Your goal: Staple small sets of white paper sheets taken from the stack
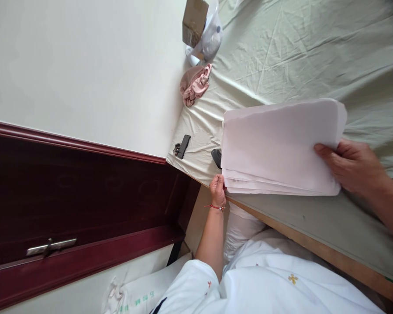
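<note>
A stack of white paper sheets (278,144) with rounded corners is held above the cloth-covered table, its lower sheets slightly fanned out. My right hand (350,163) grips the right end, thumb on top and fingers underneath. At the lower left corner of the stack, my left hand (218,190) is closed on the edge of the sheets. A small dark red bit shows beside its fingers, too little to name. A black object (216,158) pokes out from behind the left edge of the sheets, mostly hidden.
A pale green cloth (281,56) with wrinkles covers the table. Along the wall lie a black case with keys (184,146), a pink cloth (195,85), a clear plastic bag (212,41) and a cardboard box (194,22). A dark red door (85,196) is at left.
</note>
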Action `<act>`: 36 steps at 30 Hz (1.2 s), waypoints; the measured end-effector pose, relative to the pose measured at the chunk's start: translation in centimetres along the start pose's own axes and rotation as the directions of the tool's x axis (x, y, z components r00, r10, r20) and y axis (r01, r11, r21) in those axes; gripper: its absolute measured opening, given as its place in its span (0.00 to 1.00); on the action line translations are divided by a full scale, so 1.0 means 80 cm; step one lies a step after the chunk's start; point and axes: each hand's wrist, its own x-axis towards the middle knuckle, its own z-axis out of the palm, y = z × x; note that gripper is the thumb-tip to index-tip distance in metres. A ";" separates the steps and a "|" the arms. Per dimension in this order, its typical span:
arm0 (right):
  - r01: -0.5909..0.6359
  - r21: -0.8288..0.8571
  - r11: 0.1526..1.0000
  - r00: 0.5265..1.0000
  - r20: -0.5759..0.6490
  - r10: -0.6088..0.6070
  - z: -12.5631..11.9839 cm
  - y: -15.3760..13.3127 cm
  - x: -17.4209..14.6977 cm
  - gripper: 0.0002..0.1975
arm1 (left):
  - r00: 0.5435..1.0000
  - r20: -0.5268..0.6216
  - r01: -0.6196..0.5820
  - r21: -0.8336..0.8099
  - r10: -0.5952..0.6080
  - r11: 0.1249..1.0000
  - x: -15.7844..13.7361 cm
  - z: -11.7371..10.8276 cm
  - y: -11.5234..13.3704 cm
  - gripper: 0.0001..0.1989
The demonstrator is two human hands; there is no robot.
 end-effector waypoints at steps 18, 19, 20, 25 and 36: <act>-0.030 -0.116 0.993 0.997 0.066 0.038 -0.002 -0.007 0.000 0.20 | 0.997 -0.025 -0.066 0.120 0.070 0.991 0.007 -0.003 -0.010 0.26; -0.024 -0.123 0.992 0.997 0.064 0.032 -0.003 -0.006 0.000 0.20 | 0.997 -0.032 -0.062 0.109 0.066 0.992 0.007 -0.002 -0.010 0.26; -0.018 -0.126 0.992 0.998 0.063 0.026 -0.002 -0.006 0.001 0.20 | 0.997 -0.040 -0.057 0.094 0.061 0.994 0.006 -0.001 -0.009 0.26; -0.025 -0.163 0.986 0.997 0.074 0.037 -0.002 -0.011 0.002 0.20 | 0.997 -0.072 -0.013 -0.018 0.012 1.000 0.001 0.008 0.000 0.27; -0.013 -0.232 0.973 0.991 0.125 0.043 -0.004 -0.019 0.000 0.23 | 0.997 -0.057 -0.047 0.074 0.052 0.996 0.008 0.001 -0.009 0.24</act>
